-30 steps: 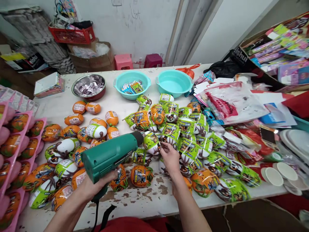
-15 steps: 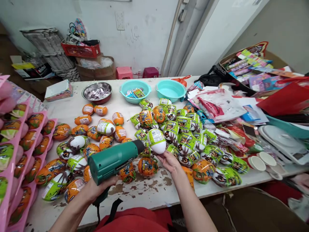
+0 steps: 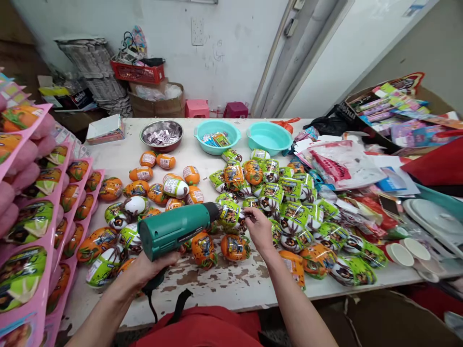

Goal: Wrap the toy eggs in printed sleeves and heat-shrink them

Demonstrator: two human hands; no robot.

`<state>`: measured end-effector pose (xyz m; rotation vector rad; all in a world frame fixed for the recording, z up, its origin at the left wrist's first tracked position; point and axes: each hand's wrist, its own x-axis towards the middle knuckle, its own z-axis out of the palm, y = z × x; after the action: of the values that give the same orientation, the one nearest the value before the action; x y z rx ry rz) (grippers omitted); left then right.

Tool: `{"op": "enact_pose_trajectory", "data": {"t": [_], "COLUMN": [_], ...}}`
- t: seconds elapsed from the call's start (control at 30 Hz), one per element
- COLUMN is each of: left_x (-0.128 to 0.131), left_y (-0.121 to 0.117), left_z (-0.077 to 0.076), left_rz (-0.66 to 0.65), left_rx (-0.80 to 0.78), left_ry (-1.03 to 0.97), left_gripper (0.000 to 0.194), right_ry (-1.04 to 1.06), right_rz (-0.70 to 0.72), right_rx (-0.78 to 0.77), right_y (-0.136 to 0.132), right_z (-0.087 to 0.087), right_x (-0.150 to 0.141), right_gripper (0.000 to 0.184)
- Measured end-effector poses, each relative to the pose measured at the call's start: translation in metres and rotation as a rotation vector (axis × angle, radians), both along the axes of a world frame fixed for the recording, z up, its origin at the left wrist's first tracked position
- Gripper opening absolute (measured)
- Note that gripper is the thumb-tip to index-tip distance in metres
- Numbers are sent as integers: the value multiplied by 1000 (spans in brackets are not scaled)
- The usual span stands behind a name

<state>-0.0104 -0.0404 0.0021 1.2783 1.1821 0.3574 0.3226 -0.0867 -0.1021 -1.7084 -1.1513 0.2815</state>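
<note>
My left hand (image 3: 159,266) is wrapped round the handle of a green heat gun (image 3: 177,227), whose black nozzle points right. Right at the nozzle is a green-and-white toy egg (image 3: 230,213) in printed film. The fingers of my right hand (image 3: 259,231) pinch this egg at its right end. Two orange toy eggs, one upright (image 3: 203,248) and one on its side (image 3: 235,247), lie just below it. More green and orange wrapped eggs (image 3: 294,214) are heaped to the right. Others (image 3: 139,188) are scattered on the left.
Pink trays of eggs (image 3: 68,212) stand along the left edge. At the back are a metal bowl (image 3: 177,143) of small packets and two turquoise basins (image 3: 237,140) (image 3: 269,137). Plastic bags (image 3: 336,164), paper cups (image 3: 400,254) and a white scale (image 3: 430,221) crowd the right side.
The egg at the nozzle has turned from its barcode side and white end to its printed green front. My right hand has shifted from beneath it to its right end.
</note>
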Motion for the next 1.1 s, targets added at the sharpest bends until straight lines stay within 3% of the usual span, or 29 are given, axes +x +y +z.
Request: {"op": "enact_pose_trajectory", "data": {"t": [0.1,0.2,0.3,0.43,0.6,0.73,0.83,0.93,1.0,1.1], "left_x": [-2,2,2,-11,-17,-14,-12,1,22,63], "left_y": [10,19,29,28,12,8,2,-11,-21,-34], "left_z": [0,-1,-6,-11,-11,-14,-19,-30,-41,-59], "left_rz": [-2,30,87,133,144,282,252,179,103,-90], "left_rx": [-68,-117,-126,-158,-112,-13,19,65,134,285], "left_ry": [-52,-102,-192,-209,-187,-166,-83,30,104,166], "left_gripper": [25,16,12,8,14,13,16,24,29,28], "right_ry": [-118,-90,203,712,769,785,699,407,174,-148], "right_rz": [59,165,201,51,21,85,18,-84,-43,131], "right_rx": [36,44,-39,-131,-133,-121,-47,-95,-182,-264], "right_y": [11,19,22,26,54,75,62,22,-6,-30], "right_z": [9,8,-3,-27,-45,-41,-32,-33,-41,-62], "right_x": [-2,-7,-11,-11,-35,-56,-30,22,48,59], "right_gripper": [26,24,18,27,32,42,53,43,38,45]}}
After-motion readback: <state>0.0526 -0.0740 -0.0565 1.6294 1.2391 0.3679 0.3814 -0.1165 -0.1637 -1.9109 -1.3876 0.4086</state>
